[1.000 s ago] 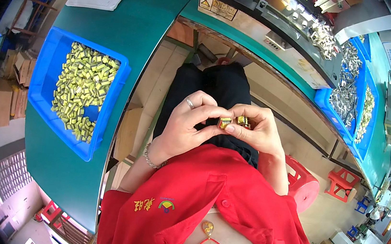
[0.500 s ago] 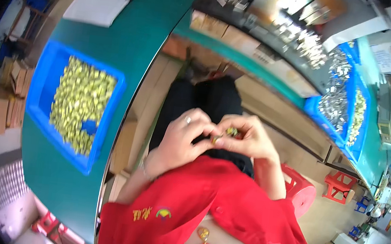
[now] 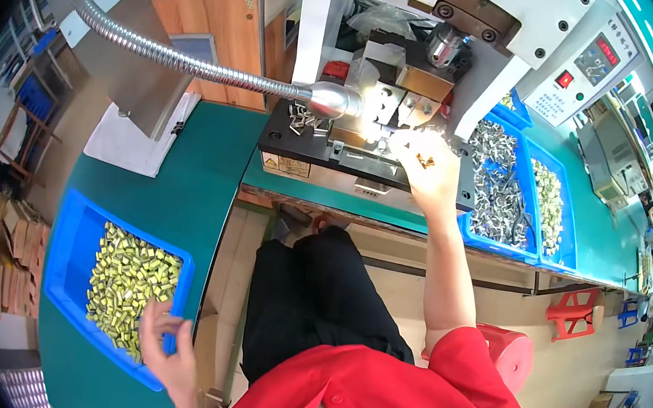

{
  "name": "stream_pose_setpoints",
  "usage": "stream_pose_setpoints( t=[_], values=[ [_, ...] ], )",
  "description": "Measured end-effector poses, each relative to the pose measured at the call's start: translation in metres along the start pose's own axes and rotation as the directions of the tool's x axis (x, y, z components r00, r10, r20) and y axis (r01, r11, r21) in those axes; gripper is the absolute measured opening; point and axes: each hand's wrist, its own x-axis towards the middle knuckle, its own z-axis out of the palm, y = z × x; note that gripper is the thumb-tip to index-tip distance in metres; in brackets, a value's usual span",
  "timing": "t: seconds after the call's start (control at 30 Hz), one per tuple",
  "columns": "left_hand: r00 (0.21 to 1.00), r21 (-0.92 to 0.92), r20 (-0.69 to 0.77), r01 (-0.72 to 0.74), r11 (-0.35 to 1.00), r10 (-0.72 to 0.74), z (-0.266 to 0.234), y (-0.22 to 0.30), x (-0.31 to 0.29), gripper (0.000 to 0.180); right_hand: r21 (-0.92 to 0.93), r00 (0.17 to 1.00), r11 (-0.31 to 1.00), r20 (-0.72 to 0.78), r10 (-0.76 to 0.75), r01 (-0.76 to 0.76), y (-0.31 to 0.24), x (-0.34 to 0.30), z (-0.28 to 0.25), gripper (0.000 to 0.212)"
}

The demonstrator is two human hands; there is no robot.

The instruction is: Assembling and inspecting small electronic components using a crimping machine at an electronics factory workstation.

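My left hand (image 3: pixel 168 347) is over the near right rim of a blue bin (image 3: pixel 71 288) on the left. Its fingers are apart, with nothing seen in them. A heap of small yellow-green block-like pieces (image 3: pixel 129 278) fills much of that bin. My right hand (image 3: pixel 431 168) reaches into the brightly lit working area of a bench press (image 3: pixel 402 104), its fingertips at the metal tooling. Fingers curled, it holds small yellow-brown pieces (image 3: pixel 426 162) that show in the palm. Glare and the hand hide what the fingertips touch.
A flexible metal lamp arm (image 3: pixel 197 68) arches across the press from the left. Blue bins of silvery metal parts (image 3: pixel 501 192) and yellowish pieces (image 3: pixel 548 205) stand right of the press. White papers (image 3: pixel 140 142) lie on the green table (image 3: pixel 205 142). Red stools (image 3: pixel 506 357) stand on the floor.
My hands were together above my lap, handling small yellow-green pieces. They have parted: the left to the blue bin, the right up to the press. The view has shifted as well.
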Motion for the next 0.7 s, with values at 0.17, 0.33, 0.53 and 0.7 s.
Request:
stream_pose_setpoints(
  t=[0.17, 0.33, 0.53, 0.7],
  values=[
    [0.991, 0.133, -0.112, 0.085, 0.988, -0.070, -0.037, -0.019, -0.003, 0.058, -0.004, 0.992, 0.992, 0.019, -0.126, 0.126, 0.010, 0.007, 0.004, 0.006],
    [0.990, 0.402, -0.103, 0.126, 0.907, -0.093, -0.054, -0.040, 0.001, 0.053, -0.123, 0.993, 0.986, 0.038, -0.111, 0.115, 0.002, 0.010, 0.003, 0.007],
    [0.983, 0.493, 0.098, 0.088, 0.866, -0.156, -0.061, -0.053, 0.004, 0.046, -0.102, 0.993, 0.988, 0.019, -0.113, 0.115, 0.013, 0.006, 0.006, 0.016],
    [0.962, 0.436, 0.087, 0.196, 0.878, -0.258, -0.059, -0.057, 0.003, 0.038, -0.027, 0.999, 0.999, -0.030, -0.034, 0.034, 0.008, 0.001, 0.007, 0.022]
  ],
)
